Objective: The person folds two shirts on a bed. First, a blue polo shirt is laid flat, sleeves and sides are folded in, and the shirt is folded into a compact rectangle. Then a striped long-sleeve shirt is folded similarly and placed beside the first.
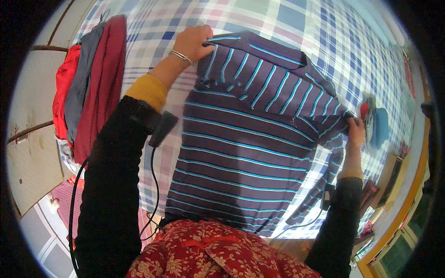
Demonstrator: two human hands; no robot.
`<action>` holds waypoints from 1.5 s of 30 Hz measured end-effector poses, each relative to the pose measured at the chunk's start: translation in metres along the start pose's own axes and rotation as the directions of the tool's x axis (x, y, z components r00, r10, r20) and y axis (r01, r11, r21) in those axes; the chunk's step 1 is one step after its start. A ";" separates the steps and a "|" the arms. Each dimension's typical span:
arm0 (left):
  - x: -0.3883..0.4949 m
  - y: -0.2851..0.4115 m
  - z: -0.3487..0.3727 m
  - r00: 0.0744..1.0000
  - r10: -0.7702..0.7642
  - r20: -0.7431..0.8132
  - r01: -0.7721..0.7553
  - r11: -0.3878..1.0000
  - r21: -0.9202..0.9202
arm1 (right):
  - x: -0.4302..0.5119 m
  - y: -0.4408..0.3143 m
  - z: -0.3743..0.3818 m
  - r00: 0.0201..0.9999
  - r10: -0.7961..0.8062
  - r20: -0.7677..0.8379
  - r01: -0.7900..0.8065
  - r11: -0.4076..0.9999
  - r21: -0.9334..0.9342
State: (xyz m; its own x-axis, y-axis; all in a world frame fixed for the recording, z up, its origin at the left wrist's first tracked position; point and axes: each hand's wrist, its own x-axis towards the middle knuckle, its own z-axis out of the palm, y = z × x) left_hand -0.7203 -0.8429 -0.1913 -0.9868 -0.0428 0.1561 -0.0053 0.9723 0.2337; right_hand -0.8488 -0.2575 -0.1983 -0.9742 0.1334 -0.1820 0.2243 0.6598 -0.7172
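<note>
A dark purple-grey shirt (240,149) with light blue and white stripes lies spread on a checked bedsheet (153,41). My left hand (194,43) pinches the shirt's folded edge at the upper left, near the shoulder. At the right, my right hand (355,132) grips the opposite end of that fold, where a sleeve starts. Between the two hands, the upper band of the shirt is folded over, so its stripes run nearly upright. One striped sleeve (309,201) hangs down below my right hand. The shirt's bottom edge reaches my red floral garment (222,250), which partly hides it.
Folded red, grey and maroon clothes (100,90) lie along the left edge of the bed. A blue object (379,128) rests on the sheet beyond my right hand. Black cables (153,187) run along my sleeves. Wooden panels (34,166) stand at the far left.
</note>
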 end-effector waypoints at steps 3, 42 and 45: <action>-0.012 0.028 0.008 0.951 -0.042 -0.307 0.060 0.997 0.050 | -0.003 0.015 0.014 0.990 0.122 0.066 -0.133 0.973 0.190; -0.082 0.101 0.029 0.985 0.104 0.139 -0.113 0.992 0.060 | -0.015 0.065 0.010 0.977 -0.028 -0.214 -0.003 0.990 -0.143; -0.084 0.101 0.030 0.984 0.109 0.138 -0.120 0.990 0.074 | -0.026 0.052 0.021 0.959 -0.113 -0.261 0.066 0.981 -0.182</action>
State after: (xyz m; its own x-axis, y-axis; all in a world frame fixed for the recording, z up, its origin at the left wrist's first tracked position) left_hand -0.6433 -0.7345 -0.2093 -0.9943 0.0958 0.0465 0.1014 0.9848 0.1413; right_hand -0.8115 -0.2418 -0.2453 -0.9657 0.2463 0.0827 0.1510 0.7910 -0.5929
